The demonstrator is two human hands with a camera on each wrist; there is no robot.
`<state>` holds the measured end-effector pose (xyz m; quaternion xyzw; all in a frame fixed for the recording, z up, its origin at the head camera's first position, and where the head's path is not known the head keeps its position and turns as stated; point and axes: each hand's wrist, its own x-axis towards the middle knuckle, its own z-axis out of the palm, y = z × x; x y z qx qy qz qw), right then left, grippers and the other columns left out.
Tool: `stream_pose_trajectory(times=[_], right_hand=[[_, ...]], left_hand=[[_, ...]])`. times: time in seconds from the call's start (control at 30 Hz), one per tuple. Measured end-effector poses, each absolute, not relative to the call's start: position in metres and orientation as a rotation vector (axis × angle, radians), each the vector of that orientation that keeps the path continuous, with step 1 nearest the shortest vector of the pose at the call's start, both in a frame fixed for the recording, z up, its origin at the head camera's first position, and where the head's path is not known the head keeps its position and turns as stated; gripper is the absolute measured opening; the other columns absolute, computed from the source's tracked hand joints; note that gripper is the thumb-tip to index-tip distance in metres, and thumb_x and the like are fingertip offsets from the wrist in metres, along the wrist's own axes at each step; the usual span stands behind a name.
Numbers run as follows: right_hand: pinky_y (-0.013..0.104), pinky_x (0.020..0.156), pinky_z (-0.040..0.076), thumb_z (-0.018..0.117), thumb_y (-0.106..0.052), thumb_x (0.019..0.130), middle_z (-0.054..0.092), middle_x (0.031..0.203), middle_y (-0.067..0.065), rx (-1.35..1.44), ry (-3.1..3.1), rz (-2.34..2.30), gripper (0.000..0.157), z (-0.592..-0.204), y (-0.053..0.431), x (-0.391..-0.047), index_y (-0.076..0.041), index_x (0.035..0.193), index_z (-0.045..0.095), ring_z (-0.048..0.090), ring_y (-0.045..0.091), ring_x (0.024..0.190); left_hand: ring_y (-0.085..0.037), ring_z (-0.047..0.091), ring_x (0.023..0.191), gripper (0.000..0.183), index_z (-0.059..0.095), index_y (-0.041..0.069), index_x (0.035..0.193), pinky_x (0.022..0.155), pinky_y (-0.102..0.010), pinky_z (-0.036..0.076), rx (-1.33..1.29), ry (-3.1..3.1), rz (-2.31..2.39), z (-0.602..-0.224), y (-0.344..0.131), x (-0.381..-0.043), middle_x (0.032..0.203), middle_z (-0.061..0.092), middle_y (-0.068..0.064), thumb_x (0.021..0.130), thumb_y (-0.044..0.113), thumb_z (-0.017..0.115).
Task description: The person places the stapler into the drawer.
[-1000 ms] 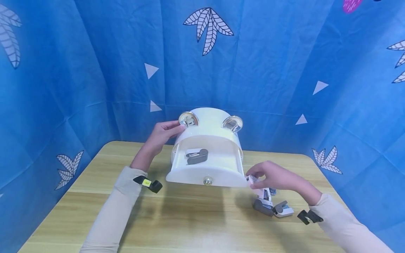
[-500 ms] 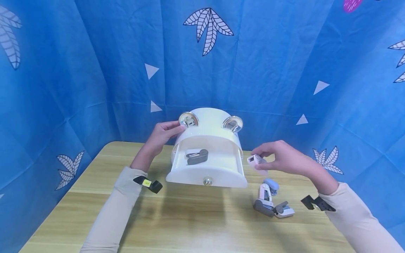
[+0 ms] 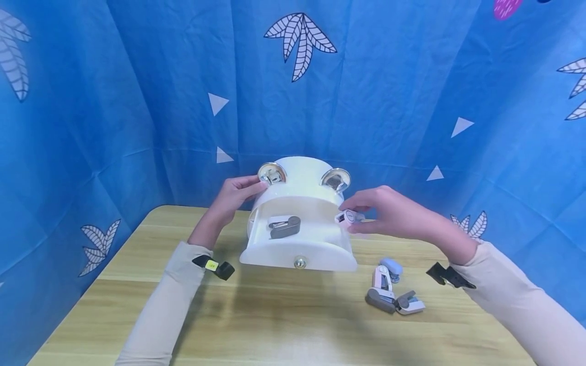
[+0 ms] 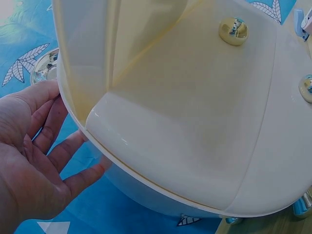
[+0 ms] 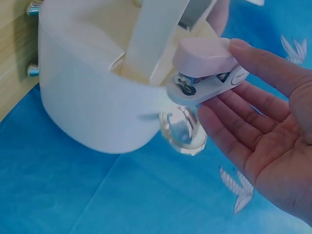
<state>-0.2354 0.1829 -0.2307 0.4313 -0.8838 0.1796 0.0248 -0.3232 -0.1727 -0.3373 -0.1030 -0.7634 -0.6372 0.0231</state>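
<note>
A white rounded drawer box [image 3: 304, 175] with two shiny round ears stands on the table. Its drawer [image 3: 274, 255] is pulled out, and a grey and white mini stapler [image 3: 287, 229] lies in the left part of it. My left hand [image 3: 233, 198] rests against the box's side beside the left ear [image 3: 272, 174]; the left wrist view has its fingers spread along the outer wall. Between thumb and fingers, my right hand [image 3: 396, 213] pinches a pale pink and white mini stapler [image 5: 207, 58], held up at the drawer's right side.
Several more mini staplers lie close together on the table at the right: a blue one [image 3: 391, 267], a white one [image 3: 381, 279], a dark grey one [image 3: 380, 301] and a grey and white one [image 3: 410, 304]. A blue curtain [image 3: 389, 101] hangs behind the table.
My right hand has lifted the pink stapler away from the group on the table, then brought it left to the drawer's right edge. The left hand stays in place.
</note>
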Motion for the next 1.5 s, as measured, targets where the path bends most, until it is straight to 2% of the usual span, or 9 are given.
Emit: stream_pose_trajectory(times=[0.43,0.63,0.97,1.3,1.5], right_hand=[[0.040,0.089,0.062,0.081,-0.010,0.086,0.076,0.115,0.010,1.479,-2.718,0.455,0.037,-0.234,0.143,-0.243,0.000,0.121,0.072,0.074,0.025,0.106],[0.039,0.090,0.062,0.083,-0.010,0.084,0.077,0.113,0.011,1.499,-2.728,0.378,0.036,-0.240,0.136,-0.246,0.000,0.118,0.073,0.074,0.023,0.104],[0.037,0.088,0.061,0.083,-0.012,0.084,0.078,0.109,0.010,1.490,-2.725,0.284,0.034,-0.248,0.132,-0.251,-0.001,0.115,0.075,0.074,0.021,0.099],[0.036,0.087,0.061,0.077,-0.011,0.090,0.078,0.108,0.008,1.482,-2.727,0.301,0.029,-0.258,0.131,-0.256,-0.003,0.117,0.074,0.074,0.021,0.100],[0.034,0.083,0.062,0.075,-0.011,0.092,0.078,0.108,0.010,1.448,-2.716,0.276,0.031,-0.261,0.129,-0.253,0.000,0.121,0.072,0.075,0.021,0.097]], left_hand=[[-0.030,0.054,0.137,0.049,0.066,0.010,0.136,0.117,-0.056,0.041,-0.327,-2.358,-1.976,-0.338,-0.174,-0.323,0.137,0.066,-0.015,0.096,0.040,0.070],[-0.031,0.054,0.137,0.049,0.066,0.009,0.136,0.116,-0.058,0.040,-0.344,-2.348,-1.984,-0.336,-0.173,-0.321,0.137,0.065,-0.017,0.097,0.038,0.069],[-0.030,0.055,0.138,0.050,0.065,0.011,0.137,0.116,-0.056,0.042,-0.355,-2.353,-1.960,-0.339,-0.174,-0.324,0.138,0.066,-0.015,0.096,0.040,0.069],[-0.030,0.054,0.138,0.049,0.066,0.010,0.136,0.116,-0.055,0.042,-0.344,-2.351,-1.974,-0.338,-0.173,-0.322,0.138,0.065,-0.016,0.096,0.039,0.070],[-0.030,0.055,0.137,0.049,0.066,0.010,0.136,0.115,-0.055,0.043,-0.344,-2.342,-1.974,-0.338,-0.173,-0.322,0.138,0.065,-0.015,0.097,0.038,0.070]])
